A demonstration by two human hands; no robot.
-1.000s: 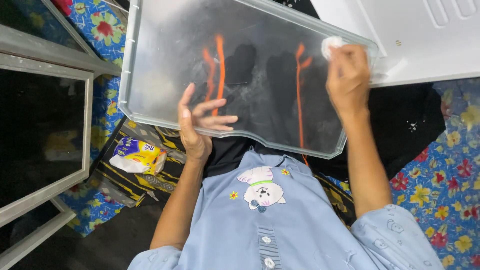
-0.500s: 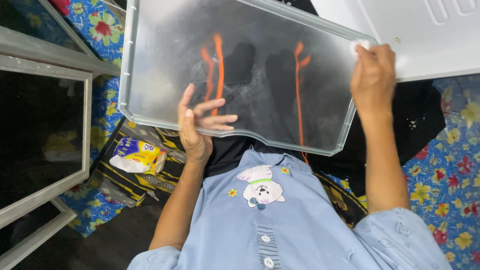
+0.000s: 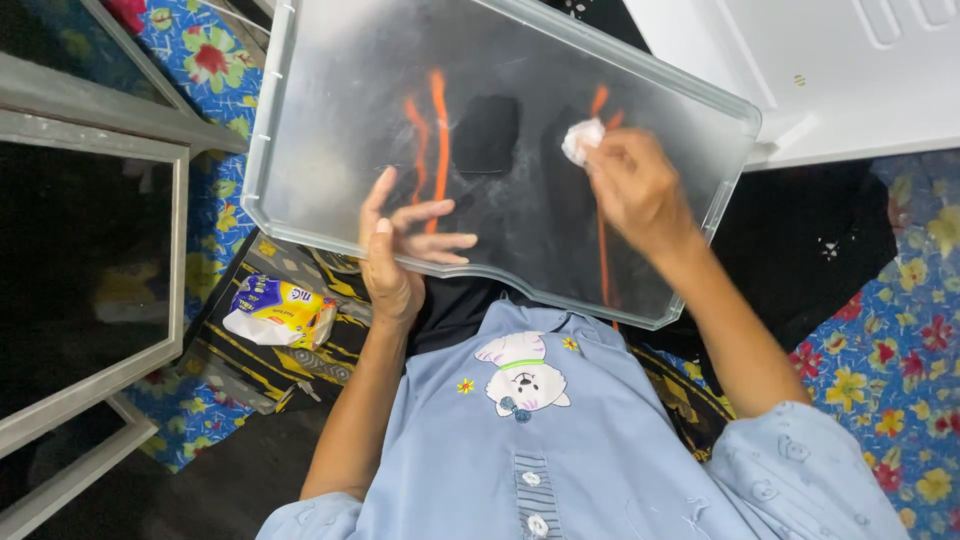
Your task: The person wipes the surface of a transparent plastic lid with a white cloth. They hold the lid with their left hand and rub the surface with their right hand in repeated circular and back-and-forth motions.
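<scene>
A clear plastic shelf tray [image 3: 330, 120] with a raised rim lies tilted across my lap. My left hand [image 3: 398, 255] grips its near edge, thumb on top and fingers spread under the clear panel. My right hand [image 3: 636, 190] presses a small white wad of tissue [image 3: 582, 138] against the middle of the panel. Dark trousers with orange stripes show through the plastic.
A white appliance panel [image 3: 850, 70] lies at the top right. Grey-framed glass shelves [image 3: 90, 250] stand at the left. A yellow-and-white tissue packet [image 3: 278, 310] rests on the patterned cloth by my left arm. Blue flowered fabric [image 3: 890, 370] covers the floor.
My right hand has carried the tissue from the tray's far right corner back toward the middle of the panel. The tray shifted slightly. My left hand kept its grip.
</scene>
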